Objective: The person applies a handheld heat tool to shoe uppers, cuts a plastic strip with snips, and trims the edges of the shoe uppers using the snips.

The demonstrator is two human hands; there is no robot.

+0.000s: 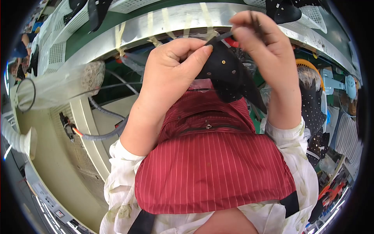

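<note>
In the head view, my left hand (171, 66) pinches the upper edge of a black piece (226, 74) between thumb and forefinger. This piece looks like a shoe upper, with a gold eyelet and small studs; it hangs down over my lap. From its top edge a narrow black strap (223, 38) runs across to my right hand (269, 50). The right fingers are curled round the strap and partly smeared by motion. A blurred dark streak shows among them, too unclear to name. Below the piece is the dark red striped apron (210, 167) that I wear.
A metal-edged bench (136, 33) with tape strips runs across the front. White baskets (83, 17) with black pieces stand beyond it. Plastic-wrapped material (62, 85) and a grey hose (103, 136) lie left. More studded black pieces (311, 105) hang at right, near an orange basket rim (307, 62).
</note>
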